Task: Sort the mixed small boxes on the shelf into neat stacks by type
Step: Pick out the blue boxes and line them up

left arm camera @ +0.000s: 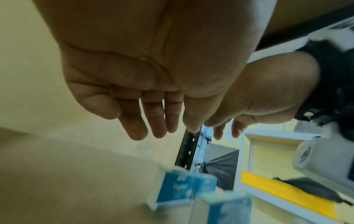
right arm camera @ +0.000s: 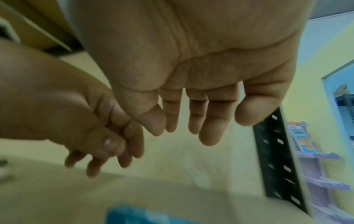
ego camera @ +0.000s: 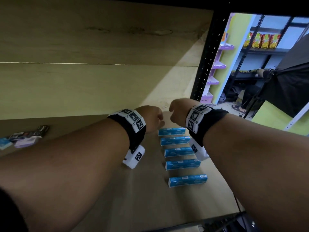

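Several blue boxes (ego camera: 178, 151) lie in a row, one behind the other, on the wooden shelf (ego camera: 103, 190). Both hands hover side by side just behind the farthest blue box (ego camera: 171, 131). My left hand (ego camera: 153, 118) holds nothing; in the left wrist view its fingers (left arm camera: 153, 118) hang relaxed above blurred blue boxes (left arm camera: 178, 188). My right hand (ego camera: 178, 111) is also empty, its fingers (right arm camera: 197, 115) loosely extended over the shelf, with a blue box (right arm camera: 138, 215) below. A mixed pile of dark, purple and blue small boxes (ego camera: 25, 137) sits at the far left.
The shelf's black perforated upright (ego camera: 207, 56) stands at the right behind the hands. The shelf's back wall (ego camera: 83, 81) rises close behind them. Beyond the upright are a purple display rack (ego camera: 215, 67) and other shelving with snack bags (ego camera: 262, 41).
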